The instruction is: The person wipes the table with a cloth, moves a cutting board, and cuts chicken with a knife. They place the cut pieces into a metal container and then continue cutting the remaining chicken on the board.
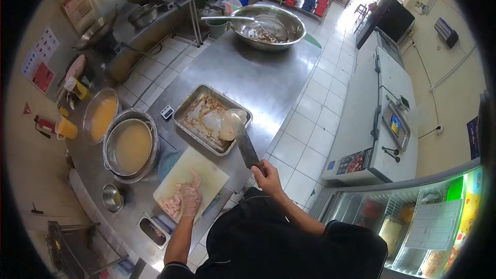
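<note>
My right hand (pixel 267 177) is closed around the handle of a large kitchen knife (pixel 245 142). Its dark, broad blade points away from me, over the near right corner of a metal tray (pixel 188 126) smeared with brown residue. Behind the blade, a pale translucent bowl-like piece (pixel 226 130) sits in the tray. In a clear plastic glove, my left hand (pixel 191 200) grips pale raw meat (pixel 170 204) on a white cutting board (pixel 212 170). One strip of the meat sticks out past the fingers, and chopped pieces lie at the board's left side.
A large steel basin (pixel 297 33) with a long-handled strainer stands at the table's far end. Left are pots of yellowish liquid (pixel 133 147), a small steel bowl (pixel 112 201) and a rectangular metal container (pixel 153 230). A small white timer (pixel 167 112) lies near the tray. Freezers (pixel 356 124) line the right.
</note>
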{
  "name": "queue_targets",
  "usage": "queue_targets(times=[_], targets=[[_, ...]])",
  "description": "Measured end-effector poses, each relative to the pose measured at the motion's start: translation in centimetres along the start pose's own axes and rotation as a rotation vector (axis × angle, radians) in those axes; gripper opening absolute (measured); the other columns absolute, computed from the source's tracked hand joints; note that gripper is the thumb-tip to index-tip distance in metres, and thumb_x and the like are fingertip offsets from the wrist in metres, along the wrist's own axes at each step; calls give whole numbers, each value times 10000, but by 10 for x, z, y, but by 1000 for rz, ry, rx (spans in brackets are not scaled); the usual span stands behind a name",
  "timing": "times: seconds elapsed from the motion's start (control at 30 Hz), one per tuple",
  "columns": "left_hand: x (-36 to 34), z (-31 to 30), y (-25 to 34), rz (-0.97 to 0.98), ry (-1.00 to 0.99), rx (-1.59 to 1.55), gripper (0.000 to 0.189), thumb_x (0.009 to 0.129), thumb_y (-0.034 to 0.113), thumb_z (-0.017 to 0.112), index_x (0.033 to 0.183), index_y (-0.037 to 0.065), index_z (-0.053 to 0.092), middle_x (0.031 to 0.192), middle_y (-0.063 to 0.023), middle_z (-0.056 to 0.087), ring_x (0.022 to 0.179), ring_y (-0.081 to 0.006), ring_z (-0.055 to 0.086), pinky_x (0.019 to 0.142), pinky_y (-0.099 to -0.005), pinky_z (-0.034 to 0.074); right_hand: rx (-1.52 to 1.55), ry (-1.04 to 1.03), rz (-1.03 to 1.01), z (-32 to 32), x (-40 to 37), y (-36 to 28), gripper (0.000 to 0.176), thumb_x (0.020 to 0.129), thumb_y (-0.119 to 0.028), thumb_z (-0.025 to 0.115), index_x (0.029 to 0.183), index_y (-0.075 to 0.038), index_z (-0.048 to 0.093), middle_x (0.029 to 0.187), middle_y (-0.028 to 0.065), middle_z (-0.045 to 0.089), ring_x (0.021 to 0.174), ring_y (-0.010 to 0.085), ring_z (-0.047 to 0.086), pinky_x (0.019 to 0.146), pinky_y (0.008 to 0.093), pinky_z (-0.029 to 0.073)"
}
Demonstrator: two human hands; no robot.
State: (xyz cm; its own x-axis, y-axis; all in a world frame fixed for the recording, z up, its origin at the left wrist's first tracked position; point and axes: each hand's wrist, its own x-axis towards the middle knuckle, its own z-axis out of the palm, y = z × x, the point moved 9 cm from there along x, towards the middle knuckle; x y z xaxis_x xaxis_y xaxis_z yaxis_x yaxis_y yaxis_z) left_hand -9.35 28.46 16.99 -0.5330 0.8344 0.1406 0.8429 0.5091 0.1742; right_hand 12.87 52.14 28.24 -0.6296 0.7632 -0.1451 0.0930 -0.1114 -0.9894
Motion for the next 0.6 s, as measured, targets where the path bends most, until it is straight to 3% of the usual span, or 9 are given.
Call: queue_targets(times=[0.07,0.17,0.33,0.37,0.43,0.47,0.5,0.53,0.6], targets=[[3,1,0,61,21,185,216,821,108,621,1018,24,592,914,-205,619,883,-362,605,790,-499,460,-5,-4,7,0,0,1,251,986,-243,702,902,-36,586,640,-39,513,553,52,446,501,266,343],[3,12,-11,16,-57,46,243,865,89,615,1099,26,590,892,-205,626,893,-372,602,813,-500,451,-23,1,2,-1,1,2,258,984,-236,703,882,-33,581,638,-43,510,557,47,443,502,265,342],[11,-1,-19,-103,-42,-159,136,958,174,577,990,50,623,873,-205,620,862,-394,605,798,-519,461,-61,43,-16,-8,1,5,261,984,-218,695,852,-29,573,638,-48,509,552,50,435,505,265,342],[1,5,-33,-153,-25,-168,149,977,189,567,980,54,628,869,-207,617,849,-405,605,785,-527,467,-67,67,-58,-9,3,5,254,993,-217,685,857,-42,562,618,-45,505,517,49,435,477,258,337],[8,-2,-50,-487,-126,-383,188,1021,243,543,1005,68,614,841,-232,610,807,-457,600,718,-547,479,-69,73,-113,-9,7,13,242,1010,-217,664,867,-67,539,579,-38,496,447,49,435,422,245,328],[14,-6,-56,-373,78,-489,205,1031,272,542,1034,76,603,829,-259,610,799,-482,610,674,-558,479,-34,61,-100,-9,8,15,218,1017,-211,651,890,-66,549,577,-41,487,441,51,432,413,246,328],[23,-8,-54,-255,138,-343,221,1039,273,547,995,61,592,825,-263,619,794,-484,607,677,-529,481,1,49,-80,-8,8,15,195,1024,-206,638,914,-66,559,575,-43,478,435,53,430,403,246,328],[21,-16,-70,-475,163,-604,208,1042,257,556,989,59,594,841,-256,607,786,-466,601,668,-484,491,26,25,-57,-5,8,16,169,1036,-201,618,955,-64,562,575,-45,467,431,52,425,393,244,327],[26,-33,-70,-460,350,-723,259,1054,272,559,962,32,588,756,-153,597,703,-294,613,650,-411,491,94,-11,-2,0,2,15,142,1058,-200,578,1029,-62,559,576,-47,450,421,51,413,377,238,326]])
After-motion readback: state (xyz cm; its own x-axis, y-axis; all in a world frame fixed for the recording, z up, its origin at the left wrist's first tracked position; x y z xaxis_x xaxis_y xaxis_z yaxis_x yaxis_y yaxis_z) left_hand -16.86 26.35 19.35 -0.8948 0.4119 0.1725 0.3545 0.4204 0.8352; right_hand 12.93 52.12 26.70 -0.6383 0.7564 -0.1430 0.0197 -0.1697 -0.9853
